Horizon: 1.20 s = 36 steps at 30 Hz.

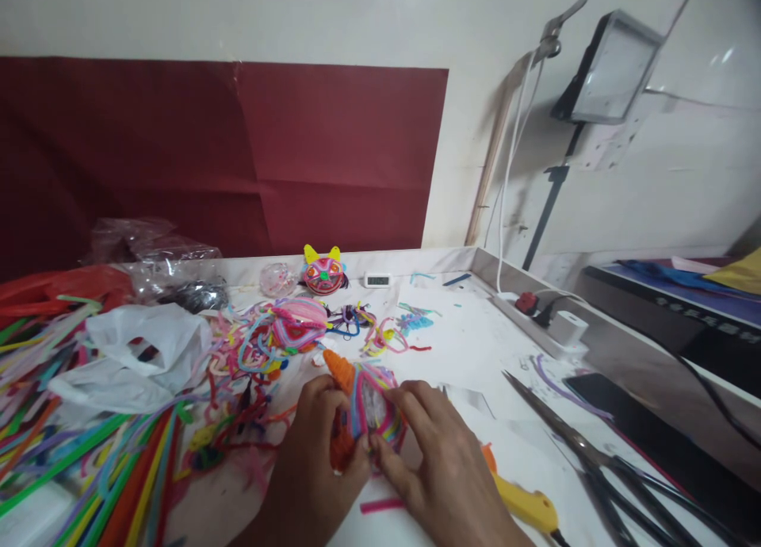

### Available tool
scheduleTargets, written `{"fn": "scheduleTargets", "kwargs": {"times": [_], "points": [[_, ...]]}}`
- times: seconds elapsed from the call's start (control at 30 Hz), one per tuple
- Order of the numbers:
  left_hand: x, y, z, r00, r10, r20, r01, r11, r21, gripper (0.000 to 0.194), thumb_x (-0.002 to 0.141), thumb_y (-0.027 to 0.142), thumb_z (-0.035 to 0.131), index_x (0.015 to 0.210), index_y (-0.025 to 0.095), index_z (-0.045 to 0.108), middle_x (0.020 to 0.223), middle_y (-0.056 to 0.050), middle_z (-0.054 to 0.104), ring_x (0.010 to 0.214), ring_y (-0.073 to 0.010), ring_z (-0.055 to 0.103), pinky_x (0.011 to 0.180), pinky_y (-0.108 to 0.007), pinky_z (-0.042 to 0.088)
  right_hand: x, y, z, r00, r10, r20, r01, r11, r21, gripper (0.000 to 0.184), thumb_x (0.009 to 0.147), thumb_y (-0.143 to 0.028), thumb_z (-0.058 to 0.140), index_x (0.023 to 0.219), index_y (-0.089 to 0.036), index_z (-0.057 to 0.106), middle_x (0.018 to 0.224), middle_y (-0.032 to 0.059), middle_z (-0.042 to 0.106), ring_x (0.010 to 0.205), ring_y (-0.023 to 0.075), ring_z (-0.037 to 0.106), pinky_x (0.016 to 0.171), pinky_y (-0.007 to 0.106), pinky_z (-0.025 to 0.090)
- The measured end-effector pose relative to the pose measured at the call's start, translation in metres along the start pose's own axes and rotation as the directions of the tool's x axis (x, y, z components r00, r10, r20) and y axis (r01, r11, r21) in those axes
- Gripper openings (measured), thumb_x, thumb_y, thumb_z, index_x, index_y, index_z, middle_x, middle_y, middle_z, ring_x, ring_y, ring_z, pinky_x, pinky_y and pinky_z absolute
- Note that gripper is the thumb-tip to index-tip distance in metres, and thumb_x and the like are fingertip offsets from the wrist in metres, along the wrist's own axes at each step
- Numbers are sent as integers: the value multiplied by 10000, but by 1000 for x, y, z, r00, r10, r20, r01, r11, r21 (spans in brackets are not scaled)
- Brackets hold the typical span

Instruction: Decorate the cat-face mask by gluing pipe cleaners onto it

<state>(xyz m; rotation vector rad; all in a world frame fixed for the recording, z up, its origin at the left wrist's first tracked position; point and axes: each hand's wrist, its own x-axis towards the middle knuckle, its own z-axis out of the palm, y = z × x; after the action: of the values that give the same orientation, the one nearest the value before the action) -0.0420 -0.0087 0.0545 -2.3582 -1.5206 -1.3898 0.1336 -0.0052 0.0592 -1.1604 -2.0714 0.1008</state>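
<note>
Left hand [312, 445] and right hand [438, 444] hold 1 round, striped pipe-cleaner ball [360, 400] with an orange pipe-cleaner cone [338, 370], nearer than the small white digital clock [377, 280]. Coloured strands [357, 384] cover much of the ball; 1 pale patch [374, 407] seems unwrapped.
</note>
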Motion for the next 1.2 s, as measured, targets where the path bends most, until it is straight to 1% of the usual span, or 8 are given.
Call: {"fn": "scheduleTargets", "kwargs": {"times": [0.13,0.27,0.4,0.53,0.7,0.87,1.07,1.2], "points": [[0,1,0,1000,-5,-29,5,1000,9,279,724,83,503,931,247,413,1036,-51,494,938,-227,549,772,-352,510,-1,1,1,1000,-7,17,7,1000,-19,300,932,-310,570,1221,-244,525,1128,103,595,944,298,617,760,490,560],[1,3,0,1000,-19,-3,19,1000,16,271,726,64,492,907,248,409,1033,-47,490,937,-229,539,784,-369,507,0,-1,1,1000,-25,-7,25,999,-37,321,910,-281,590,1222,-237,527,1120,105,599,926,301,623,731,481,563],[-1,2,1,999,-28,21,28,999,21,277,751,55,473,945,248,427,1126,-71,475,1027,-251,528,833,-405,502,0,-3,3,999,-25,-37,23,999,-46,317,891,-267,611,1196,-228,538,1114,109,603,927,302,625,733,473,562],[-4,-1,1,997,-22,70,20,999,30,292,785,68,470,1015,246,452,1208,-93,440,1119,-272,514,904,-453,498,1,-1,4,1000,-28,-10,28,999,-47,314,910,-294,603,1211,-239,531,1120,104,598,932,301,621,748,485,557],[-6,-3,-1,997,-2,80,-1,999,35,260,805,75,472,995,253,480,1207,-90,426,1122,-271,537,886,-439,533,1,-1,2,1000,-27,-12,26,999,-32,296,915,-297,601,1199,-232,542,1104,103,603,917,295,620,737,483,556],[-8,-7,-4,990,55,130,-61,997,44,277,853,89,475,1061,268,510,1267,-100,423,1158,-275,536,903,-432,550,4,-9,-1,999,-10,-34,10,1000,-11,237,904,-250,579,1134,-195,584,1071,121,613,889,295,617,720,490,555],[-14,-6,-2,995,27,96,-29,999,21,236,898,112,467,1050,273,548,1319,-101,417,1209,-270,516,956,-431,522,6,-13,-3,998,-24,-58,23,1000,-19,212,898,-246,572,1097,-182,605,1033,124,624,873,291,617,727,479,553],[-15,-5,-1,997,34,71,-35,999,18,249,837,109,503,1027,259,561,1319,-99,421,1228,-277,501,981,-439,502,5,-13,-3,999,-3,-51,3,1000,-6,200,903,-252,566,1085,-179,609,1023,124,620,871,293,610,731,489,546]]}}
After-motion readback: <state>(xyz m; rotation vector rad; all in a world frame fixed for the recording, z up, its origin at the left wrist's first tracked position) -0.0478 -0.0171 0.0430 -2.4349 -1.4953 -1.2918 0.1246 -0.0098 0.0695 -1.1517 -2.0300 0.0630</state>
